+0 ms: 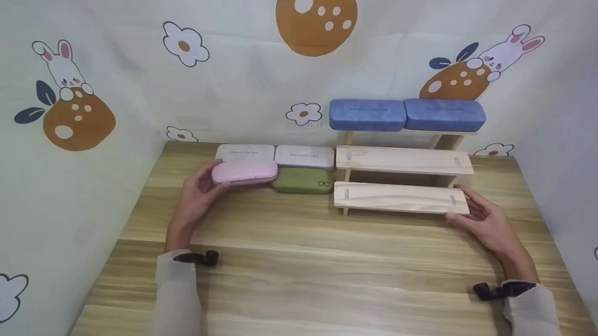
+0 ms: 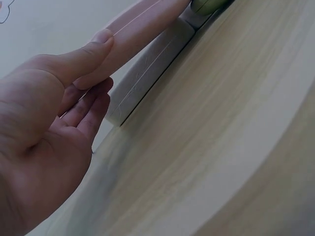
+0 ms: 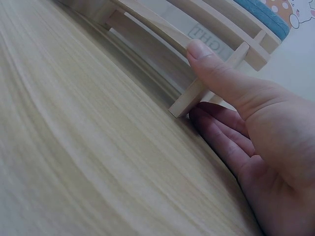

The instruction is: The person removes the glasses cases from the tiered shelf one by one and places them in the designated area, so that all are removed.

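My left hand [image 1: 195, 194] holds a pink glasses case [image 1: 245, 172] by its left end, thumb in front and fingers behind. In the left wrist view the pink case [image 2: 142, 42] is raised above table level, near a pale grey case [image 2: 147, 73]. Just right of it in the head view lies a green glasses case [image 1: 301, 181] with a small glasses print. My right hand [image 1: 491, 224] grips the right end of the lowest step of a three-step wooden stand [image 1: 401, 198], with the thumb on its front edge and the fingers behind.
Two blue glasses cases [image 1: 367, 115] sit side by side on the stand's top step. Two pale grey cases [image 1: 304, 156] stand by the back wall, left of the stand. A wood-grain table [image 1: 324, 280] lies under everything, with printed cloth walls around three sides.
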`<move>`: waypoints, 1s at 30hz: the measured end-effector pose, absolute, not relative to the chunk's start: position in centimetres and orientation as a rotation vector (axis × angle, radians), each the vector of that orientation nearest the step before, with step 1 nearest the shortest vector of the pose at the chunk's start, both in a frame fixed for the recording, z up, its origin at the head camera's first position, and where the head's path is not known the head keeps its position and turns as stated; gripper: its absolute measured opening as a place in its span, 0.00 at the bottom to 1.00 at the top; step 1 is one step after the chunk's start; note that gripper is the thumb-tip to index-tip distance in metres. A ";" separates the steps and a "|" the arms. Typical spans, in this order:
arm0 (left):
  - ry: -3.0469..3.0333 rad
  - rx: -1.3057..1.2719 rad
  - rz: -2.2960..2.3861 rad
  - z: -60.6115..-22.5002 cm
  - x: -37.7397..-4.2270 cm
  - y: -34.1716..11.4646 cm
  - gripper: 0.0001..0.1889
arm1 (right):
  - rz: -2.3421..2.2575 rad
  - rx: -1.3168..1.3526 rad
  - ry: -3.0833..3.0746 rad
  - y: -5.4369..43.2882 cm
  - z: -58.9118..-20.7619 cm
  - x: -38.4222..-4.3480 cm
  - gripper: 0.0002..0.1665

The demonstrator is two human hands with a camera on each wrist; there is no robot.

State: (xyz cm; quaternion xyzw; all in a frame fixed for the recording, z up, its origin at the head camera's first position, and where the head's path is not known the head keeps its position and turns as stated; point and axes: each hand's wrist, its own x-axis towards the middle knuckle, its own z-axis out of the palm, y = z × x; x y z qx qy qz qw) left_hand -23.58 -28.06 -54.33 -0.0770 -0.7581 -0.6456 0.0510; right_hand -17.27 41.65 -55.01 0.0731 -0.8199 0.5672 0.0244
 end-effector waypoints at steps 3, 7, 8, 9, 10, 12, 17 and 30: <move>-2.321 -0.210 -1.951 -54.5 -23.3 -28.6 0.36 | 1.755 0.223 -2.545 41.7 -55.0 -17.3 0.49; -2.342 -0.210 -1.941 -54.7 -23.0 -29.2 0.36 | 1.751 0.220 -2.549 41.7 -55.0 -17.3 0.49; -2.350 -0.216 -1.935 -54.8 -22.9 -29.4 0.36 | 1.750 0.220 -2.550 41.8 -55.0 -17.4 0.50; -2.356 -0.220 -1.933 -54.8 -22.9 -29.5 0.36 | 1.752 0.218 -2.549 41.8 -55.0 -17.4 0.50; -2.358 -0.219 -1.933 -54.9 -22.8 -29.5 0.36 | 1.751 0.219 -2.549 41.8 -55.0 -17.4 0.50; -2.367 -0.215 -1.930 -55.0 -22.8 -29.6 0.36 | 1.752 0.219 -2.549 41.8 -55.1 -17.3 0.50; -2.383 -0.201 -1.953 -55.4 -22.7 -29.7 0.36 | 1.740 0.218 -2.554 41.8 -55.1 -17.2 0.49; -2.461 -0.203 -1.881 -55.4 -23.0 -29.1 0.36 | 1.702 0.197 -2.584 41.7 -54.9 -17.2 0.49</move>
